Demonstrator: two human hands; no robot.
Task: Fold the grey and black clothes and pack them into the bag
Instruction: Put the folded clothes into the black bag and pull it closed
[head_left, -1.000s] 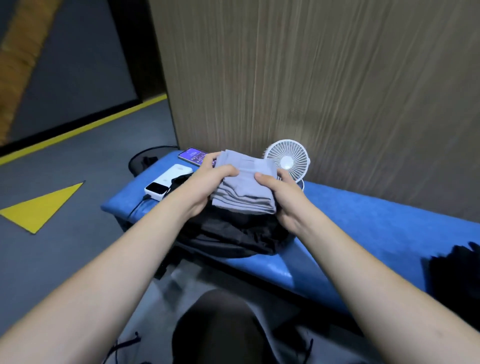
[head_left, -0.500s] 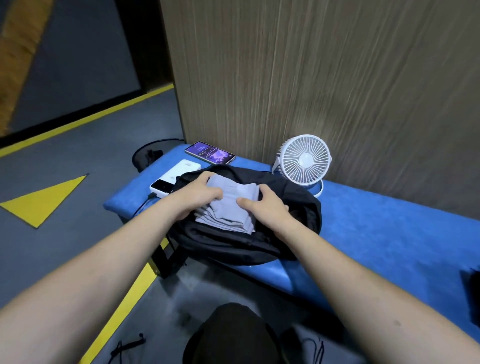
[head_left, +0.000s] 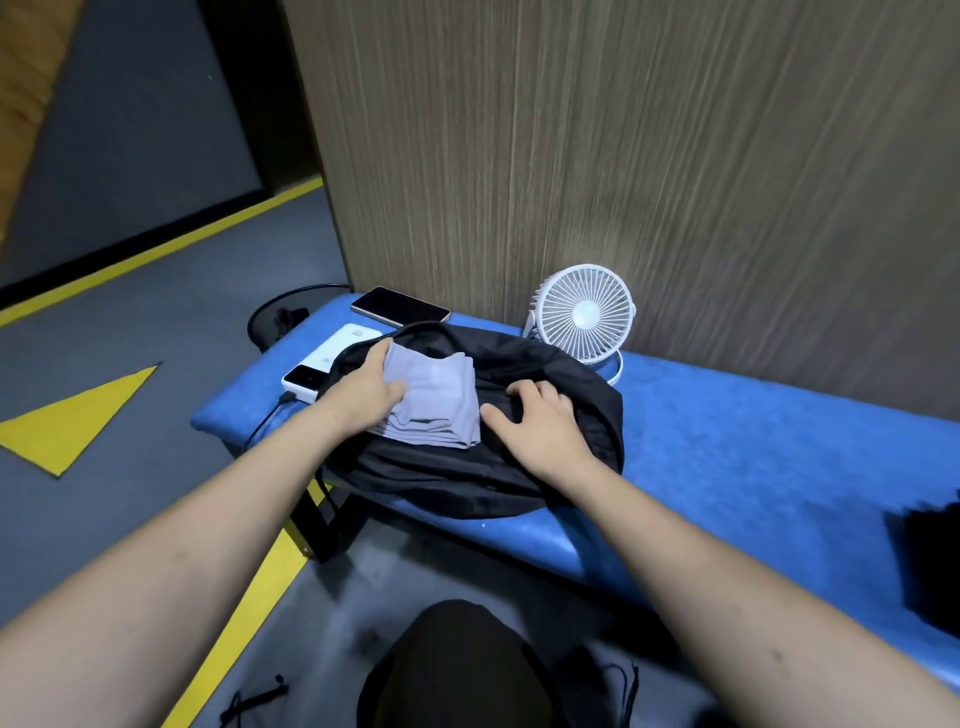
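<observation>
The folded grey garment lies on top of the black bag, at the bag's left part near its open mouth, layered edges showing along the near side. The left hand rests on the garment's left edge, thumb lying over the cloth and fingers reaching past its far corner toward the bag's rim; whether those fingers curl under the fabric cannot be told. Just to the right of the garment, the right hand is released from it, fingers loosely bent and spread, fingertips touching the bag's black fabric.

The bag sits on a blue padded bench that runs off to the right. Immediately left of the left hand, partly under the bag's edge, a white power bank lies with a dark cable hanging over the bench's end. Beyond that hand, a dark-screened phone lies flat near the wood-grain wall panel. Beyond the right hand a small white fan stands upright against the panel. Far to the right of both hands, a black garment lies at the frame's edge on the bench. The grey floor carries yellow markings.
</observation>
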